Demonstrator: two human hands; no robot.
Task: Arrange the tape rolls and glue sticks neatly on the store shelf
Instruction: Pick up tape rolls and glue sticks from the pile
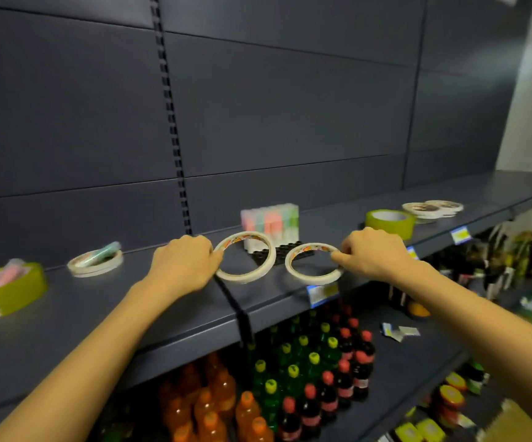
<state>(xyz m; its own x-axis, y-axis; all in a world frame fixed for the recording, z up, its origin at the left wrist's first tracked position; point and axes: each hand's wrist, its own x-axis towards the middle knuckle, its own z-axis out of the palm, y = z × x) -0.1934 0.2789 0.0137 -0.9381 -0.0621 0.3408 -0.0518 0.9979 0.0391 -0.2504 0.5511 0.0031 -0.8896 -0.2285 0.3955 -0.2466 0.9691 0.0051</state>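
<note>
Shelf, upper level: dark grey metal store shelf (130, 314), front lip running from lower left up to the right.

- Left hand (183, 263): fingers curled round the left rim of a thin white tape ring (242, 278). The ring is tilted, far rim raised.
- Right hand (373, 253): fingertips pinch the right rim of a second thin white tape ring (314, 280). It lies flatter, near the front lip.
- The two rings sit side by side in mid-shelf with a narrow gap between them, not touching. I cannot tell whether either rests fully on the shelf.

Surroundings:
- Just behind the rings stands a clear-wrapped pack of pastel glue sticks (271, 223) on a black studded tray (285, 252) (this blocks any push straight back).
- To the right is a wide olive-green tape roll (389, 223), close behind the right hand. Farther right lie flat printed tape discs (432, 209).
- To the left is a low stack of thin white tape rings (95, 263). Beyond it, at the frame edge, is a second wide olive-green tape roll (6, 295) with pastel items inside it.

Open room: bare shelf between the left stack and the left hand, and along the front strip. A dark seam (236, 307) crosses the shelf under the left ring.

Blue price tags (322, 295) hang on the lip. Bottled drinks (290, 378) fill the level below.
</note>
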